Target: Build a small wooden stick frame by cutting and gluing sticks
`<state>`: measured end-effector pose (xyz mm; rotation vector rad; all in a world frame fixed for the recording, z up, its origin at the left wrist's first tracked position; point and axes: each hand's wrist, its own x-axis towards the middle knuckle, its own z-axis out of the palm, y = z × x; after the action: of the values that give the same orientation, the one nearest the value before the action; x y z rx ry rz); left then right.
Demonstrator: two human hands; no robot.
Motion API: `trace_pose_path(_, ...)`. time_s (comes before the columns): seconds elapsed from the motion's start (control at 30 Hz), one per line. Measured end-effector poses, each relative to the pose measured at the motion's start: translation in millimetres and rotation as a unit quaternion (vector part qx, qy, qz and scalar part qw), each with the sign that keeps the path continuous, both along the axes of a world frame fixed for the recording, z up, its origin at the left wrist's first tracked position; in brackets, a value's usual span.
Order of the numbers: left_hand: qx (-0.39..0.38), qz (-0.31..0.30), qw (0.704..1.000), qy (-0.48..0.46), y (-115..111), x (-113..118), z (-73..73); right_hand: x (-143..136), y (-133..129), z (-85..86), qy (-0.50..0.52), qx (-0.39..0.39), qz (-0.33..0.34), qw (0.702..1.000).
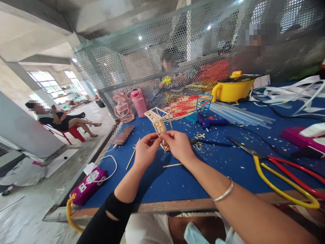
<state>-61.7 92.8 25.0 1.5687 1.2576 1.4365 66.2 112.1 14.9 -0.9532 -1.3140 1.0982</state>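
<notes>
Between my two hands, above the blue tabletop (142, 189), is a small frame built of thin wooden sticks (160, 126). My left hand (146, 150) pinches it from the left, fingertips closed on its lower part. From the other side my right hand (179, 145), with a silver bangle on the wrist, grips the same frame between thumb and fingers. The fingertips of both hands meet and hide part of it. One loose wooden stick (132, 154) lies left of my left hand, and another stick (172, 165) lies below my right hand.
A blue glue gun (212, 122), plastic-like glue sticks (236, 113) and red-tipped wooden sticks (182, 106) lie behind my hands. Large scissors (256, 154) are at right. A yellow pot (235, 89), pink bottle (137, 101) and purple power strip (88, 186) stand around. A person (61, 118) sits at left.
</notes>
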Motion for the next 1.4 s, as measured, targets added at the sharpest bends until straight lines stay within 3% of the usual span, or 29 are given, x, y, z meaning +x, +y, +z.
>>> trace_pose_path(0.23,0.002,0.006,1.0,-0.012,3,0,-1.6,-1,-7,8.8,0.063,-0.061,0.031,0.996)
trace_pose_path(0.5,0.0,0.022,1.0,-0.003,7,-3,-5.6,-4,-12,10.2,0.165,-0.16,0.087,0.969)
trace_pose_path(0.93,0.003,0.031,0.999,0.009,5,3,-2.2,-9,-11,7.9,0.223,-0.131,0.025,0.966)
trace_pose_path(1.4,0.023,0.045,0.997,0.052,2,1,-1.6,-7,-14,13.1,0.204,-0.145,0.052,0.967)
